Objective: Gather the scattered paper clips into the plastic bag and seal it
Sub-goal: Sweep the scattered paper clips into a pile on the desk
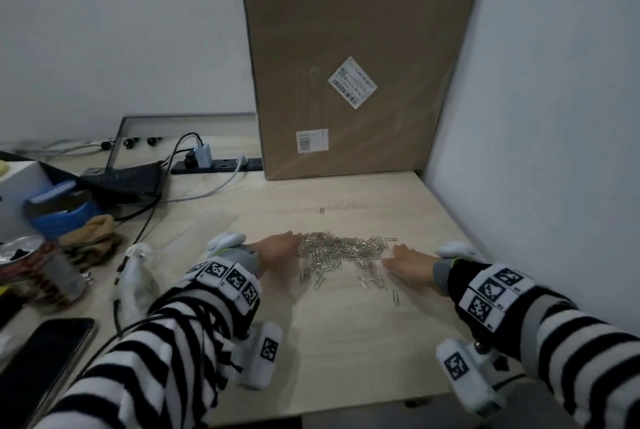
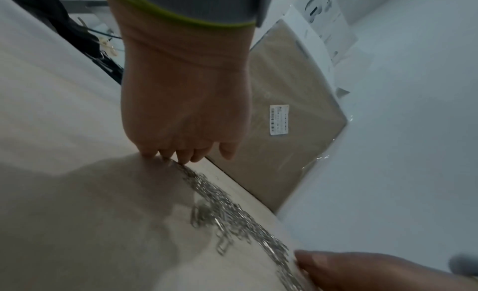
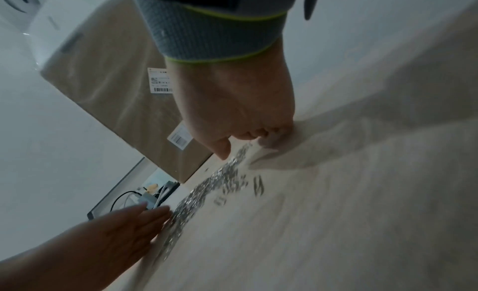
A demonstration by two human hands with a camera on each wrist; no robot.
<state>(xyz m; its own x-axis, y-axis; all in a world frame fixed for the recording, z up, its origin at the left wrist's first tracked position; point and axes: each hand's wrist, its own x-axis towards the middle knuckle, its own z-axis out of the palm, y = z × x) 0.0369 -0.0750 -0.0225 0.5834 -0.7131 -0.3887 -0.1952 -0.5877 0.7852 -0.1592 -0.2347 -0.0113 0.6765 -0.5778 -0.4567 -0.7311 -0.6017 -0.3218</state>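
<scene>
A pile of silver paper clips (image 1: pixel 341 248) lies mid-table on the pale wooden table (image 1: pixel 346 342). My left hand (image 1: pixel 277 248) rests on the table against the pile's left side with its fingers straight. My right hand (image 1: pixel 405 260) lies at the pile's right side, fingers loosely bent and fingertips on the wood. Neither hand holds anything. The left wrist view shows the left hand (image 2: pixel 181 111) touching the clips (image 2: pixel 227 209). In the right wrist view, the right hand (image 3: pixel 238 103) is at the end of the clips (image 3: pixel 207 191). Single clips lie apart (image 1: pixel 322 210) (image 1: pixel 396 297). A faint clear film (image 1: pixel 346 203) behind the pile may be the bag; I cannot tell.
A tall cardboard box (image 1: pixel 356 65) stands against the back wall. A white wall (image 1: pixel 536 117) borders the table's right side. At the left are a power strip (image 1: pixel 214 165) with cables, a drink can (image 1: pixel 41 273), a crumpled white wrapper (image 1: pixel 135 273) and a phone (image 1: pixel 45 366).
</scene>
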